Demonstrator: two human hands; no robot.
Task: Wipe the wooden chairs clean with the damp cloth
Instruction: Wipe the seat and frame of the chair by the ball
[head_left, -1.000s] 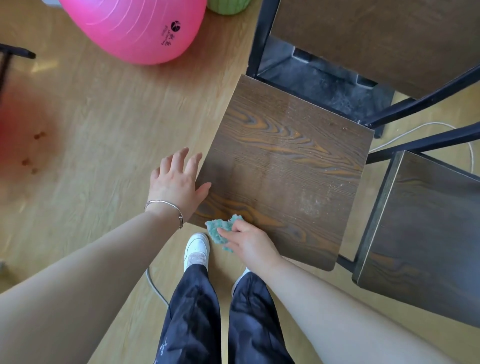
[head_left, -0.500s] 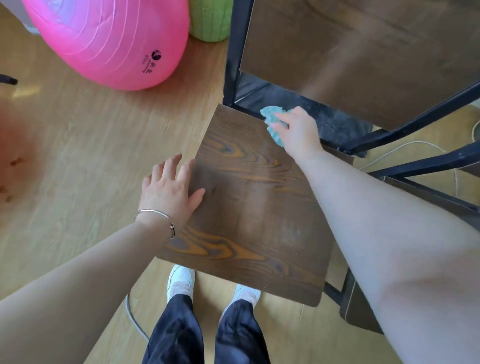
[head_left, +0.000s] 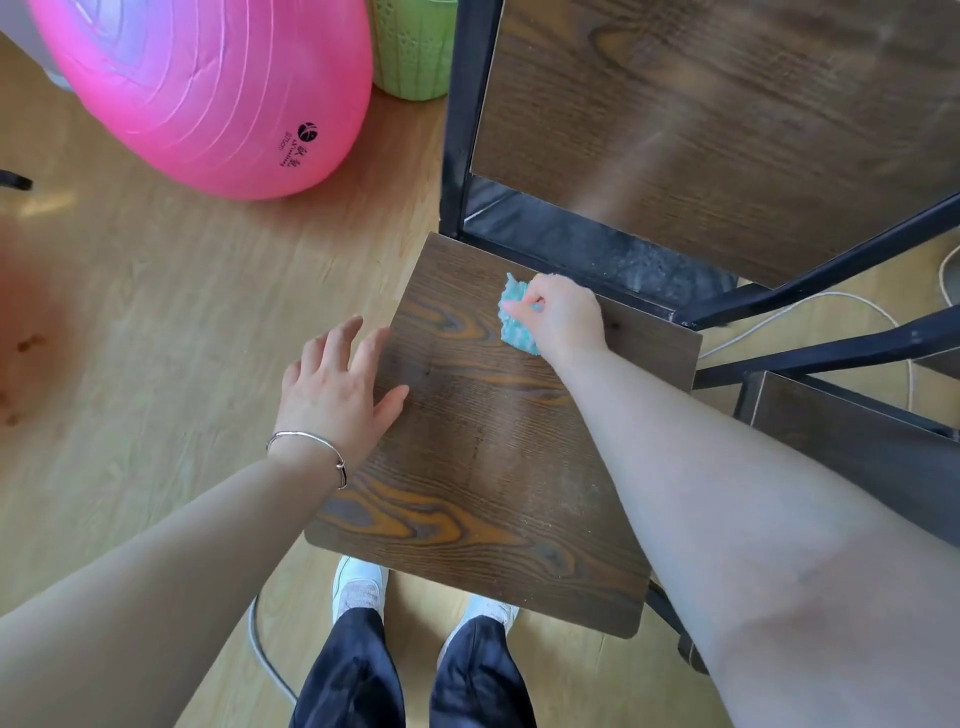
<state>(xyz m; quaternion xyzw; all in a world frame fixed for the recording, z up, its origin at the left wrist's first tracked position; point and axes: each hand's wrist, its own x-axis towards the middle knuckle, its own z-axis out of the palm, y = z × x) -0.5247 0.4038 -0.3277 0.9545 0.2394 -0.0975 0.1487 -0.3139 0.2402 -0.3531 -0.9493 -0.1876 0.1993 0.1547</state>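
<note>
Two roles: left grip, released flat, steadies the chair seat so right grip, pinching the cloth, can scrub.

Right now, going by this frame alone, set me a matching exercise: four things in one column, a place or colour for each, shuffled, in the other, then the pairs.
Things
1. cloth
2. ball
3. left hand
4. bin

Descriptions
A. pink, on the floor left of the seat
B. flat on the seat's left edge
C. green, on the floor at the top, beside the ball
D. teal, gripped by the right hand near the back of the seat

Pairs: 1-D, 2-A, 3-B, 4-C
</note>
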